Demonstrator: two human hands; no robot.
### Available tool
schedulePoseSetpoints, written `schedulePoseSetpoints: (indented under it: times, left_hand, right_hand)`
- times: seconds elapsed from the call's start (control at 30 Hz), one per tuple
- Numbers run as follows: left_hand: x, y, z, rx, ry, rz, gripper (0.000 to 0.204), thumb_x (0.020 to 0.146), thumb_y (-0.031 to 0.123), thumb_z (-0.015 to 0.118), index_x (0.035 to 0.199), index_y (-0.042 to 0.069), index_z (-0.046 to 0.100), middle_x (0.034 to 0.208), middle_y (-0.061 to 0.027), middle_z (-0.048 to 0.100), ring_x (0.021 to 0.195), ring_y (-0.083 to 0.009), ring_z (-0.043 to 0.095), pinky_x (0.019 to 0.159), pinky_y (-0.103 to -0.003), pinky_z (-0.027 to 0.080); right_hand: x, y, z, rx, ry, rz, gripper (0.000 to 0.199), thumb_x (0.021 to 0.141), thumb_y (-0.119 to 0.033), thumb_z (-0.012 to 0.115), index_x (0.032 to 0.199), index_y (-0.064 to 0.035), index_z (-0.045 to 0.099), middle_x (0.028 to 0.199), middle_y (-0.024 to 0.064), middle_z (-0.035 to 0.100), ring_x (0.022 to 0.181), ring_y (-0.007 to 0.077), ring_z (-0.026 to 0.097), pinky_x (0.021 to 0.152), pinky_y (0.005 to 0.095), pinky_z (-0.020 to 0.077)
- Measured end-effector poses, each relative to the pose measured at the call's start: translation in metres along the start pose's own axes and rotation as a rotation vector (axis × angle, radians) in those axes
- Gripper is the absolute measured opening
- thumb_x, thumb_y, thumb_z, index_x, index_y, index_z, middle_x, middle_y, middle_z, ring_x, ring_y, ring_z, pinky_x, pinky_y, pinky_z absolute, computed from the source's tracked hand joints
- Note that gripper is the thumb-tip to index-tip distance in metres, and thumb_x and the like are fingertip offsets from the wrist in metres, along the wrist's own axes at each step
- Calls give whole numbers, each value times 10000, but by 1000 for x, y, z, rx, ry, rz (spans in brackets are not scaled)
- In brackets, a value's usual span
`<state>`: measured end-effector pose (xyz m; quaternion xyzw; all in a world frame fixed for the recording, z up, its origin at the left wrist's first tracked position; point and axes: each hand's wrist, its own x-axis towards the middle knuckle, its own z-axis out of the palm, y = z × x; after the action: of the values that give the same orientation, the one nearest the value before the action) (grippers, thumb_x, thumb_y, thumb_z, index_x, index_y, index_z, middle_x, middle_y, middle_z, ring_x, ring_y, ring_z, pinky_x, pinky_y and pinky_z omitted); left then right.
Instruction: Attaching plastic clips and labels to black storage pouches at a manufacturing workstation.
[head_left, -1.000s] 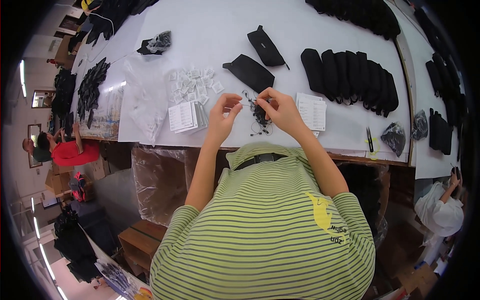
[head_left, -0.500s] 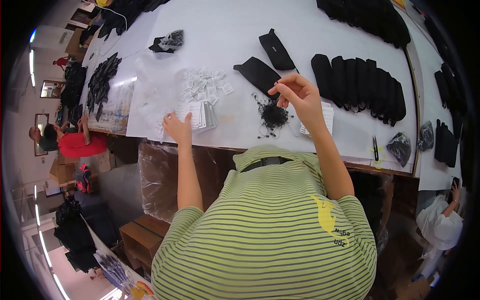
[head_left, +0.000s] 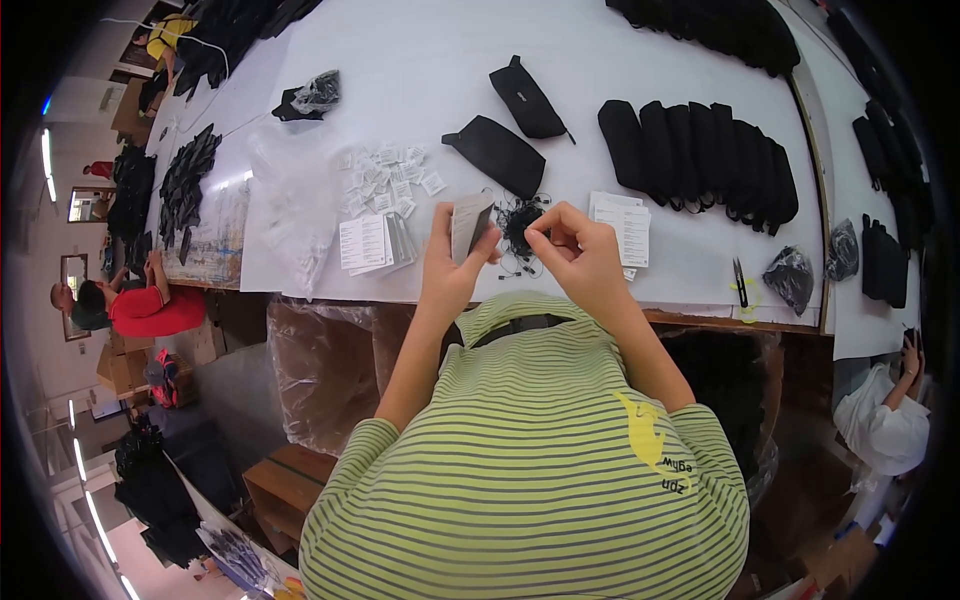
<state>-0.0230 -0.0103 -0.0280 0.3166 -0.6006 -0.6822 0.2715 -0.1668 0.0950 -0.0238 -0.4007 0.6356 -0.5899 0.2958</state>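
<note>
My left hand (head_left: 452, 262) grips a printed card (head_left: 468, 226), grey-looking and tilted up, between thumb and fingers. Close on its right, my right hand (head_left: 585, 258) is closed in a pinch; whatever is in its fingertips is too small to make out. Behind and between the hands lies a tangled heap of black tag strings (head_left: 521, 222). A fanned stack of white printed cards (head_left: 368, 243) rests left of my left hand. Another stack of white cards (head_left: 622, 228) lies just beyond my right hand.
Small white packets (head_left: 385, 172) lie beside a clear plastic bag (head_left: 285, 205). Two black pouches (head_left: 497, 155) lie farther back, with a row of black pouches (head_left: 690, 155) at right. Black-handled snips (head_left: 740, 282) sit near the front edge. People work left and right.
My left hand has left the card stack and come right, now holding a card upright. My right hand has dropped from its raised position to beside that card, still pinched.
</note>
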Motion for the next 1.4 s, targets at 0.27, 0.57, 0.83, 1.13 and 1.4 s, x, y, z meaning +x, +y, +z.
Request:
schedulePoseSetpoints:
  times: [0.27,0.57,0.83,1.13,1.4]
  left_hand:
    - [-5,0,22,281,-83,192,151,839,41,658,962,-8,584,858,-5,582,793,-66,536,727,-212,445]
    - [-2,10,25,407,-17,295,148,784,13,689,920,2,633,802,-9,608,759,-70,542,686,-211,421]
    - [6,26,23,572,-112,356,220,710,-37,696,916,43,700,692,-43,581,622,-133,548,586,-251,408]
    - [20,7,1,-93,-366,-116,179,929,124,546,900,-12,658,811,-46,598,742,-96,557,705,-235,434]
    - [41,-12,4,231,-411,-70,110,924,115,553,966,15,541,845,-5,529,790,-70,512,707,-227,427]
  right_hand:
    - [-8,-5,-8,-164,108,-44,110,797,-107,640,779,-25,569,486,13,366,429,99,316,444,267,269]
    - [-8,-7,-9,-135,100,-63,91,797,-93,639,788,-28,577,494,10,382,442,86,322,443,265,272]
    - [-6,-8,-12,-175,106,-50,85,808,-92,649,817,-30,592,505,17,383,447,114,346,448,270,285]
    - [-8,10,-21,45,2,49,93,796,-101,683,848,-55,621,497,4,401,457,93,346,451,250,285]
    - [10,26,-20,-6,-87,106,127,818,-156,667,843,-45,611,501,18,414,456,104,349,456,265,295]
